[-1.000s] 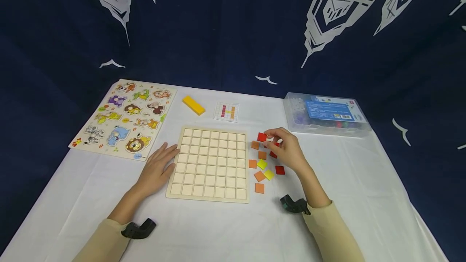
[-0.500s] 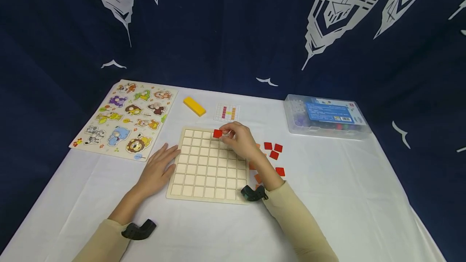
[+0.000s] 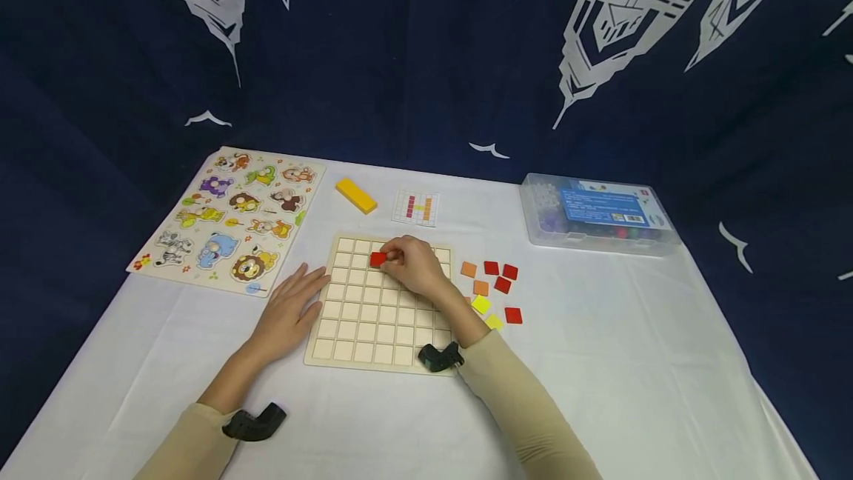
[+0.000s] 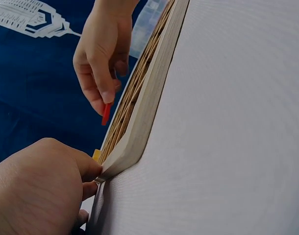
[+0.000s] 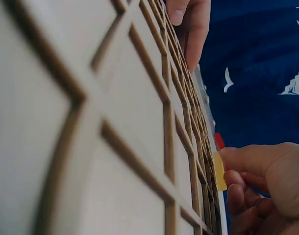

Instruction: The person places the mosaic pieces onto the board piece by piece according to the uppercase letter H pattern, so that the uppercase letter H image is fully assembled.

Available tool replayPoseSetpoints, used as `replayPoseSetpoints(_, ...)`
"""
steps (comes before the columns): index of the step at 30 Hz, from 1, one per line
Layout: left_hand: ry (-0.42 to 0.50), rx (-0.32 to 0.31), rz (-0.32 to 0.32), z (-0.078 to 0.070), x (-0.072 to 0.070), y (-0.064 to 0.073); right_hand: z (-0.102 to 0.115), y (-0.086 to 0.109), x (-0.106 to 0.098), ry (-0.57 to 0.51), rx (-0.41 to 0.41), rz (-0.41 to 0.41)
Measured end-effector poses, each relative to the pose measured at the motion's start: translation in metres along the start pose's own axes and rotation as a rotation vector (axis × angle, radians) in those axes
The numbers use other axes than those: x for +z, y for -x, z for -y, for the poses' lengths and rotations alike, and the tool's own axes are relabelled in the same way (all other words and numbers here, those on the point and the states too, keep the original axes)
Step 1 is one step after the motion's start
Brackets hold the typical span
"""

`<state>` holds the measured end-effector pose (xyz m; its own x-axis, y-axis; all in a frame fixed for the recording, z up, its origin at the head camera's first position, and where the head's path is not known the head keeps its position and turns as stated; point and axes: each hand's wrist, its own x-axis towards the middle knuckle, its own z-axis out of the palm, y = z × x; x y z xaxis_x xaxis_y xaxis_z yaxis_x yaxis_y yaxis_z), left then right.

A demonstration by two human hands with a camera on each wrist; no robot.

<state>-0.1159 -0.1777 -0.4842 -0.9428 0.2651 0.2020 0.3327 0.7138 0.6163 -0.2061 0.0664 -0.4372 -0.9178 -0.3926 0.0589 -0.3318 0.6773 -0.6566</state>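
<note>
A pale wooden grid board [image 3: 363, 351] lies at the middle of the table. My right hand [image 3: 415, 267] pinches a red square tile [image 3: 378, 259] between thumb and fingertips, over the upper part of the grid. In the left wrist view the red tile [image 4: 106, 113] points downward from the fingers, tilted on edge above the board. My left hand [image 3: 291, 308] rests at the board's left edge, fingers extended and fingertips at the rim. Right of the board lie loose red tiles [image 3: 513, 315], orange tiles [image 3: 469, 269] and yellow tiles [image 3: 481, 304], some hidden behind my right forearm.
Behind the board are a small printed grid card [image 3: 416, 208] and a yellow block [image 3: 356, 195]. An animal puzzle board [image 3: 212, 215] lies at the back left. A clear plastic case [image 3: 600, 215] with a blue label stands at the back right.
My right hand has carried the red tile leftward from the loose tiles to the board, then slightly left and nearer to me over the grid. My left hand has stayed put.
</note>
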Motion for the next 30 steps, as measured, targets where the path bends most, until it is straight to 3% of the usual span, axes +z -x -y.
replayPoseSetpoints(15,-0.005,-0.003,-0.001,-0.0015,-0.0002,0.0001,-0.0042,-0.0024,0.0085,0.082,0.028,0.015)
replayPoseSetpoints(30,0.000,0.003,-0.006,-0.0010,0.0003,0.0004,-0.0019,0.0015,0.0037,0.078,0.017,0.031)
